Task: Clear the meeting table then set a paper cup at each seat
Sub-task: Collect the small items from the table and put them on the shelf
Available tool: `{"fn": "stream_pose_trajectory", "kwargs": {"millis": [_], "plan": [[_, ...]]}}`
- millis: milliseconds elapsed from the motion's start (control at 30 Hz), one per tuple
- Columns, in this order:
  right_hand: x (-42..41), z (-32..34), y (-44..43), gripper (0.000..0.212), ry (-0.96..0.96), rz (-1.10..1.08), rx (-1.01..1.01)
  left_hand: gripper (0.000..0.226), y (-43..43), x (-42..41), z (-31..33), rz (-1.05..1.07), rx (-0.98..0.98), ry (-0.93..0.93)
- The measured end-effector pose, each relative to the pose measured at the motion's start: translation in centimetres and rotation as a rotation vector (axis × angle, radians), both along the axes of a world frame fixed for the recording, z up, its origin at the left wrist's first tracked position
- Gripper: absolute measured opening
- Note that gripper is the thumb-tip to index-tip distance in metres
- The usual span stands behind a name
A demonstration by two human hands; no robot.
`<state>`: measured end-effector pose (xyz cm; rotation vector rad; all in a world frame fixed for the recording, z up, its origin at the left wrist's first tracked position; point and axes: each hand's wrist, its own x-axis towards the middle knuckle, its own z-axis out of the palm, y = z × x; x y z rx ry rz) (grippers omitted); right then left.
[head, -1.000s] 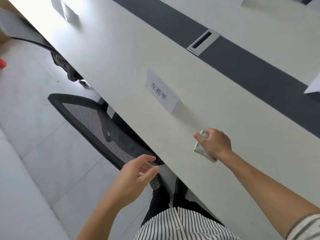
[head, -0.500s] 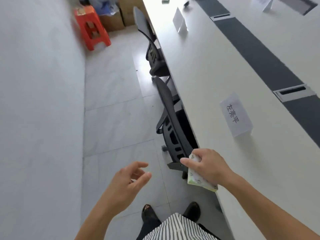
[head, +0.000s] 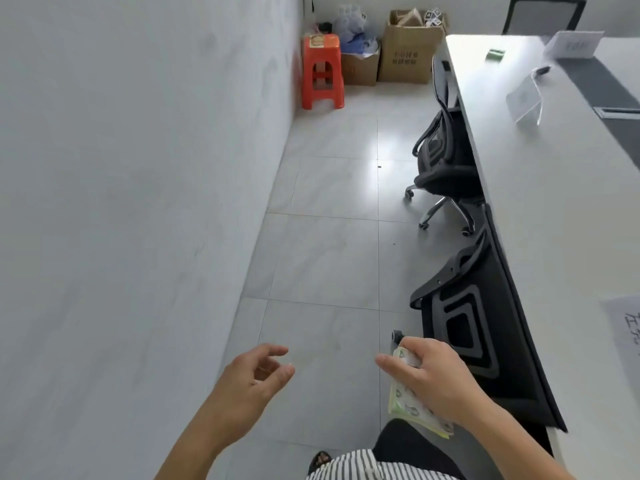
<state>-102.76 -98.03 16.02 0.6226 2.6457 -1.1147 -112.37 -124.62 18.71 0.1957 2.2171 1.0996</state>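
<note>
My right hand [head: 436, 379] grips a small green-and-white packet [head: 408, 405] over the floor, left of the long white meeting table [head: 554, 209]. My left hand [head: 252, 379] hangs free over the tiles with loosely curled fingers and holds nothing. On the table stand paper name cards: one at the right edge [head: 627, 327], one farther along [head: 524, 98] and one at the far end [head: 571, 45]. A small green item [head: 494, 54] and a dark small object [head: 542, 70] lie near the far end.
Two black office chairs [head: 474, 327] [head: 441, 161] are tucked along the table's left side. A white wall [head: 138, 202] runs on the left. At the far end stand a red plastic stool [head: 322, 72] and cardboard boxes [head: 407, 53] with bags.
My right hand has lifted the packet off the table and carried it out over the floor. My view has swung left, down the aisle between wall and table.
</note>
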Motion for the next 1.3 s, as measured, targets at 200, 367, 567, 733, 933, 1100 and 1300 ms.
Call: {"fn": "stream_pose_trajectory", "kwargs": {"millis": [200,367,567,733,933,1100,1300], "plan": [[-7.9,-0.9,3.3,0.055,-0.008,-0.029,0.042,0.023,2.5,-8.4,-1.4,-0.043,-0.01,-0.019],[-18.4,-2.1,8.1,0.053,-0.009,-0.056,0.051,0.027,7.1,-19.0,-1.9,-0.056,-0.048,0.011],[-31.5,-0.4,14.0,0.053,0.039,-0.032,0.041,0.024,14.0,-31.1,-0.1,-0.106,-0.038,0.048],[-40.5,0.9,18.3,0.053,0.045,-0.03,0.039,0.025,18.4,-39.3,-0.2,-0.091,-0.037,0.011],[-51.8,-1.1,24.3,0.057,0.018,-0.066,0.085,0.028,24.1,-52.4,-2.1,-0.165,-0.061,-0.012],[-62.4,-0.7,29.1,0.056,0.03,-0.179,0.073,0.028,29.5,-66.1,-1.6,-0.203,-0.039,0.012],[-73.4,1.5,36.2,0.056,0.076,-0.318,0.045,0.023,39.7,-80.5,1.1,-0.332,0.005,0.039]]}}
